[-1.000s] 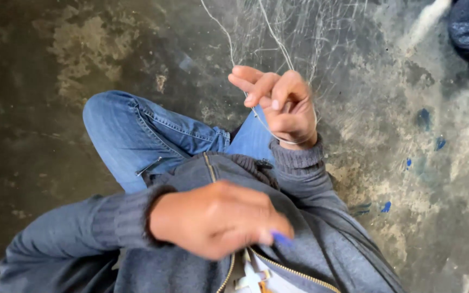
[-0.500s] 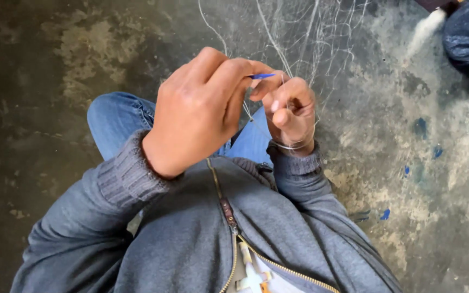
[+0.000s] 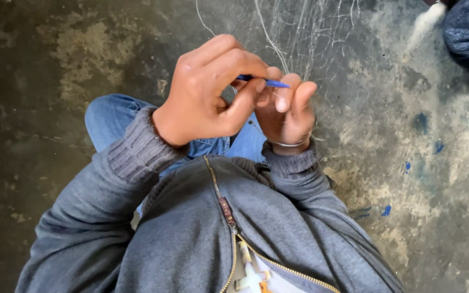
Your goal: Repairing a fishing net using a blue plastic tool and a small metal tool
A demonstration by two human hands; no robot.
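A grey zip-up hooded jacket (image 3: 202, 239) fills the bottom of the frame, with a knee in blue jeans (image 3: 109, 116) just above it. At centre, the left hand (image 3: 207, 95) pinches a thin blue netting needle (image 3: 264, 81), its tip pointing right. Touching it, the right hand (image 3: 289, 111) curls closed around pale fishing net strands (image 3: 278, 38), which run to the top edge. Stained concrete floor (image 3: 44, 70) lies beyond.

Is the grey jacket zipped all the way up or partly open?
Partly open: the grey jacket has its zipper parted lower down, showing white beneath.
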